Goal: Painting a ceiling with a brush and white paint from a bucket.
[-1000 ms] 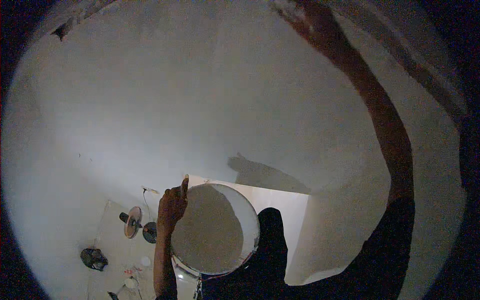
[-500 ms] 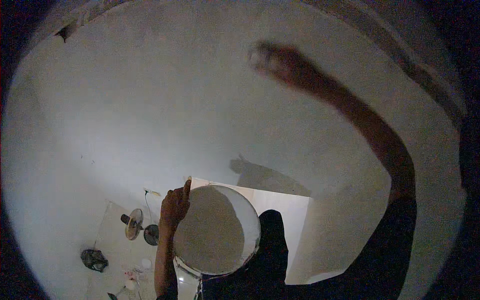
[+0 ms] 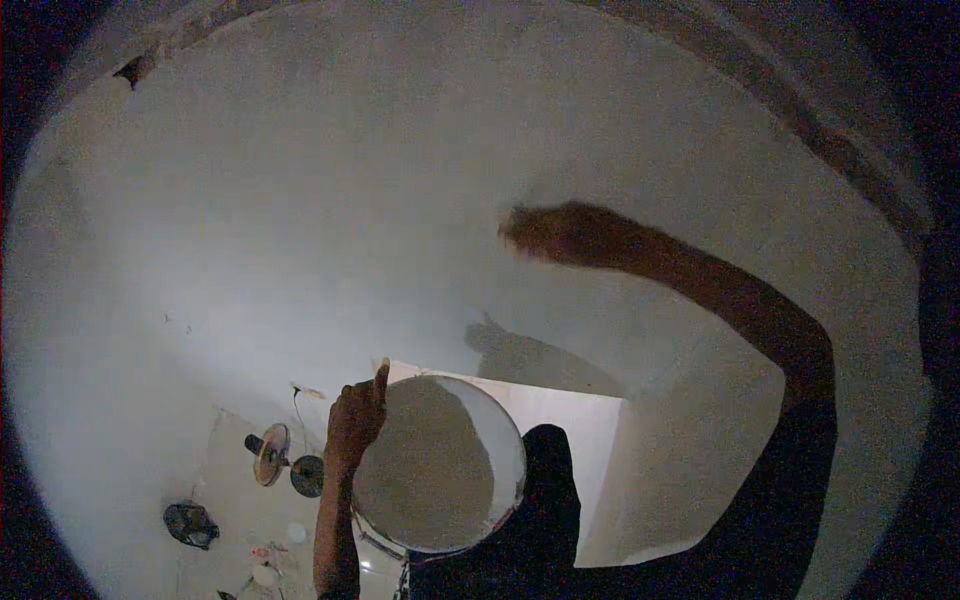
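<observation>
Bare left hand (image 3: pixel 356 425) left of the rounded, dark-clothed leg (image 3: pixel 552 490), fingers curled, one digit raised, bare forearm (image 3: pixel 336 525) upright, blurred bare right hand (image 3: pixel 560 235) above that leg, right elbow (image 3: pixel 808 345) bent, dark cloth sleeve (image 3: pixel 770 490) on upper arm.

Room: indoors, dim; exact kind unclear
Wall (image 3: pixel 300 200): broad, pale, plain
Cord (image 3: pixel 297 410): hanging at a wall fitting (image 3: pixel 312 393)
Floor (image 3: pixel 235 510): pale, small items (image 3: pixel 265 575) scattered

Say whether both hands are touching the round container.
No: the left hand is at the round container, while the right hand is apart from it.
</observation>
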The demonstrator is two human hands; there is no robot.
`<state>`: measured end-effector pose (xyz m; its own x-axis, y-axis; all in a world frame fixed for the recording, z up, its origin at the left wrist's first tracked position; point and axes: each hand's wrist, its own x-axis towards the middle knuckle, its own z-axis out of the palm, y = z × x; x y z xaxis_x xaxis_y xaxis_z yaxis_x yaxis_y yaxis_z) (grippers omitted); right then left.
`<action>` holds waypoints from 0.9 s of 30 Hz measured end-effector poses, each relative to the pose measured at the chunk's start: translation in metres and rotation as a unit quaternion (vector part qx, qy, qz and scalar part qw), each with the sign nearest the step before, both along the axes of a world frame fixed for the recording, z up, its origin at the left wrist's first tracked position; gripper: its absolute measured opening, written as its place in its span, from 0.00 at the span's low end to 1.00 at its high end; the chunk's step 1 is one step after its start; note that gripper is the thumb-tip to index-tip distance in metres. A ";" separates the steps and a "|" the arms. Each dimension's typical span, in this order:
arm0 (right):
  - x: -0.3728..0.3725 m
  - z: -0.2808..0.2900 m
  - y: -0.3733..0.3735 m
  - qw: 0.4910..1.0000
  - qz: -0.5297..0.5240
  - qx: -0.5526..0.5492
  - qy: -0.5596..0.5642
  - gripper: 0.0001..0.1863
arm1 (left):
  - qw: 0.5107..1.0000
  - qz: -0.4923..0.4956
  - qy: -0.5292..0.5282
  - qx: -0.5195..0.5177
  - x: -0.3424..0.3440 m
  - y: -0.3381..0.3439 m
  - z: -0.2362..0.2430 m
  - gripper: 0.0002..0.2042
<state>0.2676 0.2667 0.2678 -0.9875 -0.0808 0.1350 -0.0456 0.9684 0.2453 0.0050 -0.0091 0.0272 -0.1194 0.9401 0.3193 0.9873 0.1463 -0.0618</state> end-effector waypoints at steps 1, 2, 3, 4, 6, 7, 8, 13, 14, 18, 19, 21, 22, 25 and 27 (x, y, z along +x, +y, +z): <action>0.002 0.019 -0.002 0.990 0.027 0.079 0.113 0.20 | 1.000 -0.005 -0.014 0.012 0.000 -0.001 0.001 0.31; 0.000 0.047 -0.001 0.970 -0.013 0.172 0.172 0.21 | 1.000 -0.008 -0.018 0.011 0.001 -0.001 0.001 0.31; -0.001 0.078 -0.002 0.965 -0.041 0.092 0.241 0.21 | 1.000 -0.016 -0.009 0.019 0.001 -0.002 0.002 0.31; 0.000 0.110 -0.005 0.952 -0.119 0.018 0.282 0.20 | 1.000 -0.013 -0.017 0.023 0.002 -0.003 0.002 0.31; 0.012 0.154 -0.013 0.927 -0.139 -0.004 0.349 0.19 | 0.999 -0.017 0.001 0.037 0.004 -0.004 0.001 0.31; 0.012 0.169 -0.015 0.913 -0.147 -0.125 0.359 0.17 | 0.999 -0.010 -0.003 0.040 0.005 -0.005 0.001 0.31; 0.009 0.174 -0.015 0.858 -0.095 -0.324 0.386 0.15 | 0.999 -0.002 0.003 0.035 0.005 -0.004 0.001 0.30; -0.020 0.095 -0.005 0.966 0.050 0.179 0.179 0.18 | 0.999 -0.011 -0.002 0.032 0.004 -0.003 -0.001 0.30; -0.022 0.070 -0.004 0.982 0.046 0.157 0.097 0.18 | 0.999 -0.013 -0.013 0.039 0.003 -0.003 -0.002 0.30; -0.034 0.046 -0.015 0.985 0.024 0.162 0.060 0.19 | 0.999 -0.020 -0.028 0.039 0.001 -0.003 -0.002 0.31; -0.035 0.060 -0.020 0.986 0.014 0.141 0.092 0.19 | 0.999 -0.013 -0.027 0.032 0.001 -0.003 -0.002 0.31; -0.036 0.109 -0.029 0.973 -0.073 0.055 0.211 0.21 | 1.000 -0.010 0.001 0.030 0.002 -0.004 -0.002 0.31; -0.032 0.138 -0.030 0.955 -0.094 0.063 0.275 0.22 | 1.000 -0.006 -0.013 0.026 0.001 -0.003 -0.002 0.31; -0.020 0.160 -0.019 0.925 0.040 0.146 0.349 0.12 | 0.999 -0.006 -0.021 0.026 0.002 -0.002 -0.002 0.30; -0.025 0.128 -0.005 0.934 0.073 0.215 0.277 0.14 | 0.999 -0.011 -0.006 0.035 0.003 -0.003 -0.001 0.29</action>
